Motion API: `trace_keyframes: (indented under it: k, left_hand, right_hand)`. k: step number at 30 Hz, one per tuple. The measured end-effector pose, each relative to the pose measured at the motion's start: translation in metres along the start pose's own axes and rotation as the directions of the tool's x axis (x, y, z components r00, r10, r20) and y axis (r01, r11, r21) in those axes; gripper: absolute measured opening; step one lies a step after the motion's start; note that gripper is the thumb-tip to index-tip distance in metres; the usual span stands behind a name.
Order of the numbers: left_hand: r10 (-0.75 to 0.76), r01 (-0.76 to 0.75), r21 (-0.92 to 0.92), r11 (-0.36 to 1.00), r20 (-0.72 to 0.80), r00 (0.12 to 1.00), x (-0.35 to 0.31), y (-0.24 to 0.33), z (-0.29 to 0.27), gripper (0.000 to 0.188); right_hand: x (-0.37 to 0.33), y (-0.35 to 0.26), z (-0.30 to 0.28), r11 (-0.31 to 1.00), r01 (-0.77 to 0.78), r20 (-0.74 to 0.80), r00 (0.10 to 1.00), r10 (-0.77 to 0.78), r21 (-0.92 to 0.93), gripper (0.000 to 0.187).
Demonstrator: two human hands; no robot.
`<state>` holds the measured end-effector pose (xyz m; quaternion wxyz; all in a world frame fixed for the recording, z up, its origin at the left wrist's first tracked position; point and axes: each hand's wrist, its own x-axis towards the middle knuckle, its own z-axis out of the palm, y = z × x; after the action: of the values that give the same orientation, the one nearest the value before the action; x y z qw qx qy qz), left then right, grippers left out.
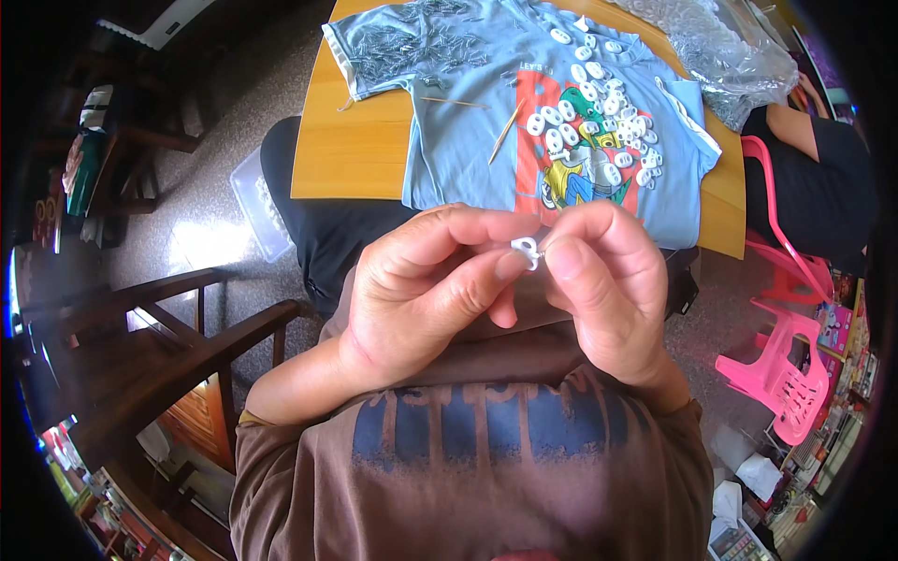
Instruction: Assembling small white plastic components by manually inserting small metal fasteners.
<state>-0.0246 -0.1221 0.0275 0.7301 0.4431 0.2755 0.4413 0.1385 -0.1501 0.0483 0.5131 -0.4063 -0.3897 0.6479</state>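
Observation:
Close in front of my chest, my left hand [430, 280] pinches a small white plastic piece with holes [525, 246] between thumb and forefinger. My right hand [608, 280] meets it from the other side. Its thumb and forefinger are closed at a tiny metallic bit by the piece, too small to name. Beyond both hands, a light blue T-shirt [458, 159] lies spread over a wooden table [346, 150]. Several white oval two-holed pieces [611, 174] are scattered across its printed front. Many thin, dark metallic bits [412, 47] cover the sleeve at the far left.
Two thin wooden sticks [505, 134] lie on the shirt. A clear plastic bag [730, 56] rests at the table's far right, near a seated person [814, 187]. Pink plastic chairs [781, 369] stand right, a dark wooden chair [187, 365] left. A clear box [257, 206] is on the floor.

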Motion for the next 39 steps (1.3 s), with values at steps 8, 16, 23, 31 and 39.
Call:
trace_keyframes:
  k: [8,16,23,31,39]
  left_hand:
    - [0.093,-0.096,0.214,0.972,0.025,0.995,0.000,0.002,-0.001,0.020]
    - [0.238,-0.214,0.419,0.882,-0.006,0.971,0.000,-0.001,0.001,0.023]
    - [0.309,-0.336,0.542,0.771,0.143,0.940,0.000,-0.001,-0.004,0.022]
    - [-0.019,0.016,-0.045,0.999,-0.061,0.998,-0.001,-0.002,0.001,0.019]
    - [-0.039,0.034,-0.098,0.995,-0.054,0.998,0.001,-0.002,0.001,0.016]
  right_hand:
    - [0.004,0.008,-0.004,0.836,0.332,0.076,0.940,-0.334,-0.437,0.005]
    - [0.006,0.014,-0.004,0.695,0.429,0.126,0.888,-0.443,-0.578,0.006]
    - [0.006,0.010,-0.004,0.721,0.378,0.105,0.913,-0.394,-0.582,0.007]
    - [0.004,0.010,-0.004,0.882,0.259,0.025,0.962,-0.272,-0.394,0.009]
    - [0.006,0.009,-0.002,0.868,0.305,0.072,0.951,-0.301,-0.392,0.008]
